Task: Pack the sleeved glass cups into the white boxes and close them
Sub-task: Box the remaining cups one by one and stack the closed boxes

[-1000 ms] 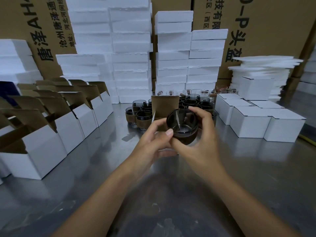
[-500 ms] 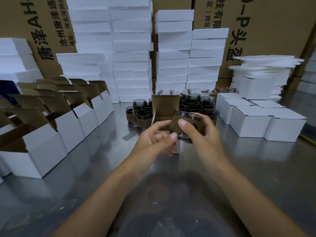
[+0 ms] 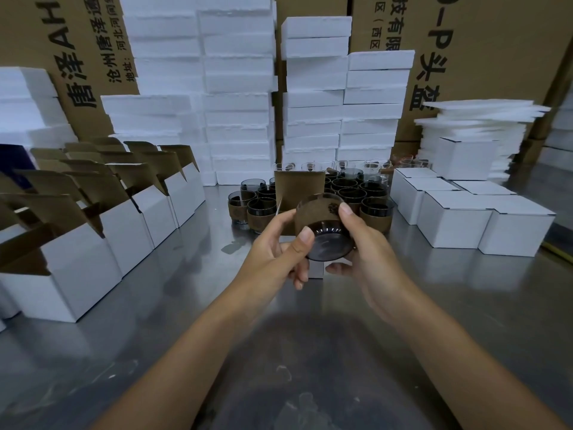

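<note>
One sleeved cup is held between both hands. It is pinched by the thumb and fingers of the left hand, and the fingers of the right hand are curled round it. It is tipped over: its dark bottom is turned to the person, its mouth away. Just behind the hands an open white box is seen, its inside hidden.

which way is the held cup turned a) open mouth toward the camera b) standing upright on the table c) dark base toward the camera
c, the cup held between the left hand and right hand shows its dark round base to the camera
</note>
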